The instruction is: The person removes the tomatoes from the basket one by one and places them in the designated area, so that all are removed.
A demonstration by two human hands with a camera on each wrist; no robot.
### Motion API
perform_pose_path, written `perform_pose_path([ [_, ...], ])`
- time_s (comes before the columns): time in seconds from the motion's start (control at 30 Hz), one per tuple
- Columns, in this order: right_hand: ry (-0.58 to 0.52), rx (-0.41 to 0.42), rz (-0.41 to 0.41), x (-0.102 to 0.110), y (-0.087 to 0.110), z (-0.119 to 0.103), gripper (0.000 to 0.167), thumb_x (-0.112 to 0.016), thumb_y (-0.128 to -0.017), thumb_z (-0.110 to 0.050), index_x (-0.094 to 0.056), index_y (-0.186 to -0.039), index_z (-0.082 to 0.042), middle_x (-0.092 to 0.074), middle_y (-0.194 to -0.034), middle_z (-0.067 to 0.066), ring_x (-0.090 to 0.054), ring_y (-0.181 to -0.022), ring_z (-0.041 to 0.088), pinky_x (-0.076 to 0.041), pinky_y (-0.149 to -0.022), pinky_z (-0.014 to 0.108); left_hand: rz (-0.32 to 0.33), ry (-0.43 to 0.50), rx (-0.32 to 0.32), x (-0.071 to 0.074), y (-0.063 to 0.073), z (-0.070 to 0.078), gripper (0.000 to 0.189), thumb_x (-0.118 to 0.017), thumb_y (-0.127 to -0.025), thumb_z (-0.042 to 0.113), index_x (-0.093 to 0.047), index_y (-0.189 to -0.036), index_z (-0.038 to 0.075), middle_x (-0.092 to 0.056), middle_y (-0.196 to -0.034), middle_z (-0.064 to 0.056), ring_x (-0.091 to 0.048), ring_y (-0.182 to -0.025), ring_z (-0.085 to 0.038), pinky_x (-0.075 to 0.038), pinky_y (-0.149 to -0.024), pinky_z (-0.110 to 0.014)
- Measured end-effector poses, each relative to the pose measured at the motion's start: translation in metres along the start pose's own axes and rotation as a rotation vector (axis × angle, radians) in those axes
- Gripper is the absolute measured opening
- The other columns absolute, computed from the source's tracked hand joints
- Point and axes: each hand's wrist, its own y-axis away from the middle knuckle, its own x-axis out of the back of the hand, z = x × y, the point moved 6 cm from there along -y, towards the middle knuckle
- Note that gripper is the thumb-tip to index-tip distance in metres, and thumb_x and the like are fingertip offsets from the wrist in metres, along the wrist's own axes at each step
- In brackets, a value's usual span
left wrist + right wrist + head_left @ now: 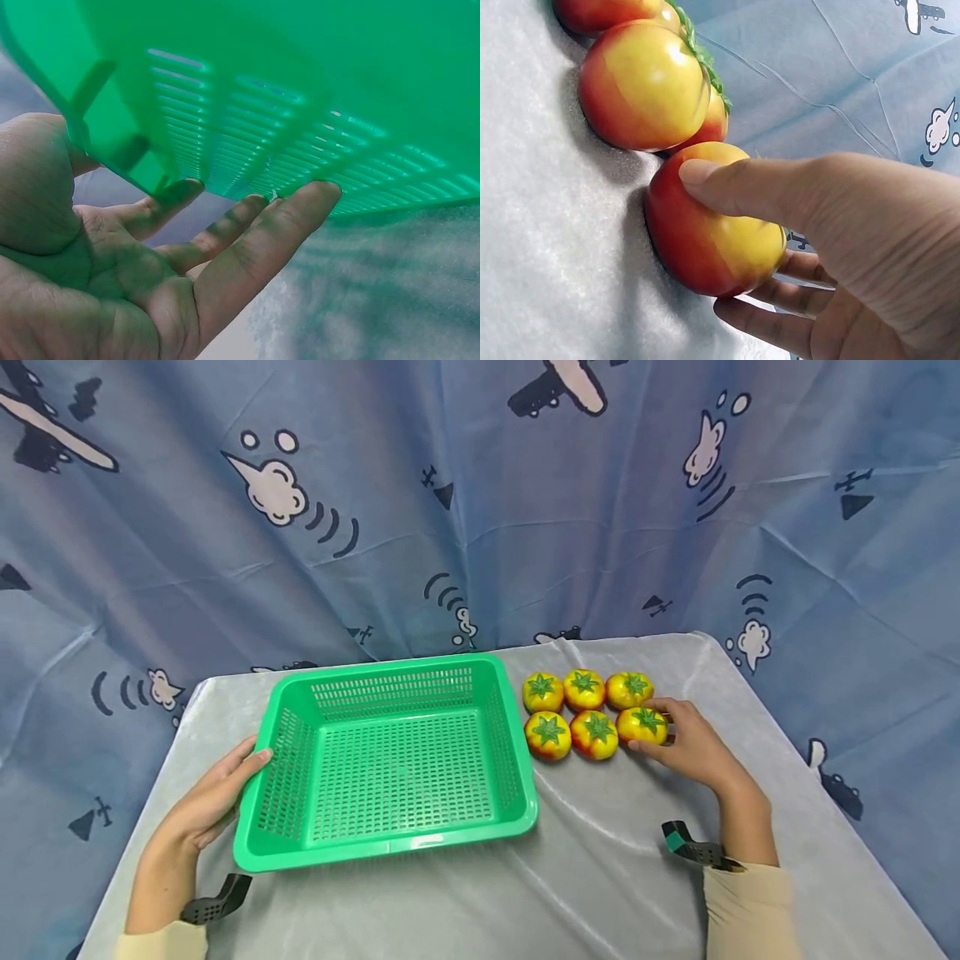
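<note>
My left hand [220, 793] grips the left side of a green plastic basket [386, 846], its thumb over the rim. In the left wrist view the fingers [262, 251] reach under the slotted wall. No items lie inside the basket. To its right, several red-and-yellow tomatoes with green leaf tops stand in two rows. My right hand [693, 743] holds the front-row tomato at the right end [642, 725]. The right wrist view shows the thumb [742, 187] on the near side of this tomato [697, 232] and the fingers around its other side.
A pale grey cloth [600, 877] covers the table. Beside the held tomato sits another front-row tomato [594, 734], and behind it a back-row tomato [628, 690]. A blue patterned curtain [480, 510] hangs beyond the table's back edge. Each wrist wears a black band [697, 847].
</note>
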Motion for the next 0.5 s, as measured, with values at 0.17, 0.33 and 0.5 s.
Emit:
perform_pose_path([
  [0.17,-0.008,0.009,0.0,0.0006,0.0005,-0.0024,0.076,-0.081,-0.096,-0.035,-0.046,-0.15,0.005,-0.044,-0.149,0.037,-0.051,-0.129,0.052,-0.049,-0.108,0.07,-0.001,0.0,-0.009,0.0013,0.0013,0.001,0.074,-0.037,-0.117,0.031,0.007,-0.168,0.0,-0.072,-0.121,0.008,-0.076,-0.106,-0.015,-0.067,-0.087,-0.038],
  [0.33,-0.015,0.014,-0.011,-0.0007,0.0012,-0.0046,0.077,-0.08,-0.097,-0.035,-0.045,-0.153,0.005,-0.043,-0.152,0.037,-0.052,-0.132,0.052,-0.051,-0.107,0.068,0.01,-0.027,-0.004,0.004,0.0027,0.0009,0.075,-0.037,-0.117,0.032,0.008,-0.168,0.0,-0.071,-0.121,0.01,-0.076,-0.106,-0.014,-0.067,-0.086,-0.039],
  [0.5,-0.004,0.024,-0.008,0.0022,0.0018,-0.0029,0.071,-0.075,-0.101,-0.034,-0.046,-0.154,0.004,-0.045,-0.153,0.036,-0.052,-0.132,0.054,-0.05,-0.106,0.07,-0.001,-0.023,-0.019,0.0049,0.0024,0.0002,0.074,-0.036,-0.118,0.031,0.008,-0.168,-0.001,-0.071,-0.122,0.009,-0.076,-0.107,-0.015,-0.067,-0.086,-0.039],
])
